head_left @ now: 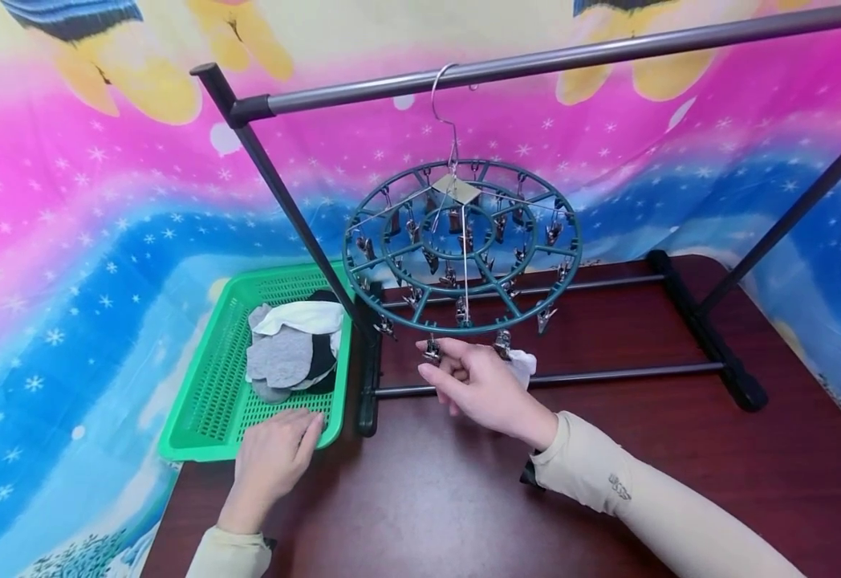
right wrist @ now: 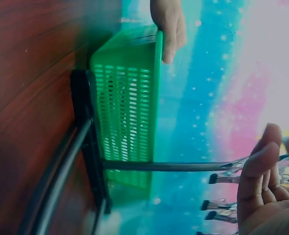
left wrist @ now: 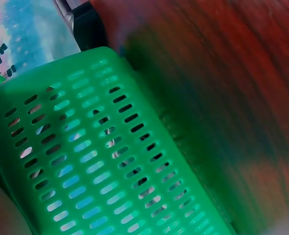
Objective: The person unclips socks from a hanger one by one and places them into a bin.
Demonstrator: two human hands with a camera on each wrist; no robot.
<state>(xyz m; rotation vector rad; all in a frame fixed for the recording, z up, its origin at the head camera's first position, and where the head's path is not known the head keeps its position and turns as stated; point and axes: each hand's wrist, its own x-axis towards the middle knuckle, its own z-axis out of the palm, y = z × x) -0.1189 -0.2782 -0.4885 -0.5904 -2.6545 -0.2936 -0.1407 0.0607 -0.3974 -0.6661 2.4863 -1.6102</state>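
In the head view, my right hand [head_left: 481, 381] has its thumb and index finger around a metal clip [head_left: 432, 351] on the near rim of a round green drying hanger [head_left: 514, 303]. A white piece of cloth [head_left: 523, 367], probably a sock, hangs from the neighbouring clip [head_left: 503, 343], partly behind that hand. My left hand [head_left: 276, 453] lies over the near rim of a green basket [head_left: 200, 417], its fingers bent down and largely hidden. Grey socks [head_left: 279, 357], a white one [head_left: 305, 318] and dark ones lie piled inside. The right wrist view shows the right fingers [right wrist: 261, 161] beside several clips.
The hanger's hook [head_left: 444, 96] hangs on the horizontal bar [head_left: 536, 63] of a metal rack. The rack's black feet [head_left: 724, 353] stand on a dark red table [head_left: 449, 490]. Behind is a patterned cloth [head_left: 52, 281]. The basket touches or nearly touches the rack's left foot [head_left: 368, 393].
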